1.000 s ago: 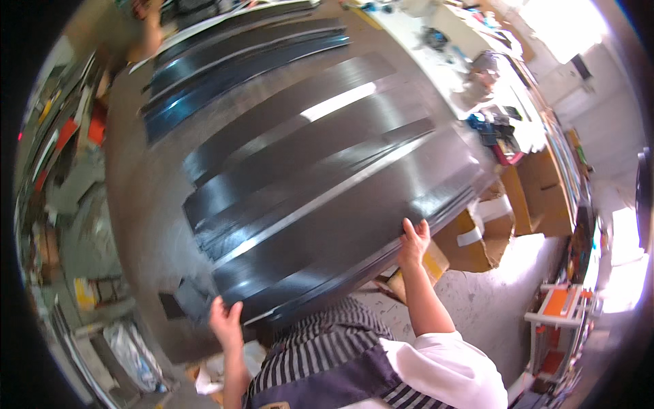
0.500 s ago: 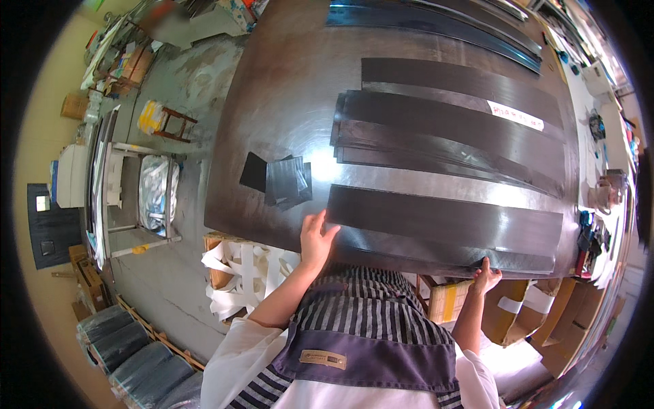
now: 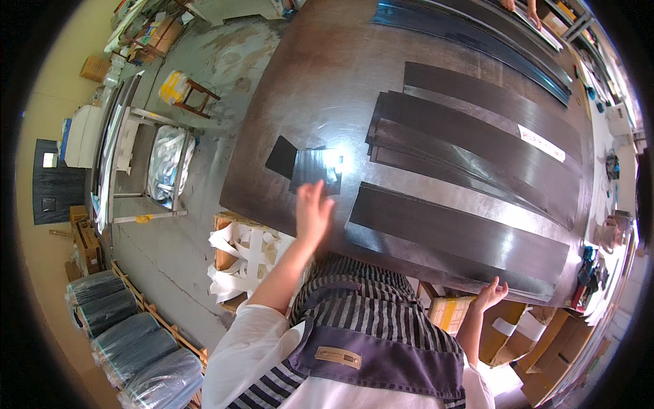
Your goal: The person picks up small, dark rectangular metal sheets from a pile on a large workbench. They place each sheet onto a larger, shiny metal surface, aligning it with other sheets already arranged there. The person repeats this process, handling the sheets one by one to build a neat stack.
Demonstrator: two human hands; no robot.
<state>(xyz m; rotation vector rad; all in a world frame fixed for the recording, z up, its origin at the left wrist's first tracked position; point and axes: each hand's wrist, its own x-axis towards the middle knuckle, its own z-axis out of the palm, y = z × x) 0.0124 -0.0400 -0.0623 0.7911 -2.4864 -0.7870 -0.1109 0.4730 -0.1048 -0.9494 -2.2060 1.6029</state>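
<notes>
Where small dark sheets (image 3: 310,169) lie, the left hand (image 3: 313,217) spreads unclenched. Whether the right hand (image 3: 490,294) grips a long black strip (image 3: 456,221) is unclear.

Up the arm from the left grip (image 3: 314,217), beyond the bare forearm, comes a loose white sleeve (image 3: 238,347), short, soft and creased. A matching white sleeve (image 3: 480,392) sits behind the right grip (image 3: 490,296), cut off by the lower edge of the view. Between and behind both grips lies an apron (image 3: 381,307) in black and grey stripes, its cloth wrinkled. Farther back from the grips, a plain dark purple band (image 3: 402,371) crosses it, bearing a small tan label (image 3: 338,357) with a dark block at one end; its print is too small to read. Behind the left grip, a striped strap (image 3: 269,385) runs over the white top (image 3: 347,392).
</notes>
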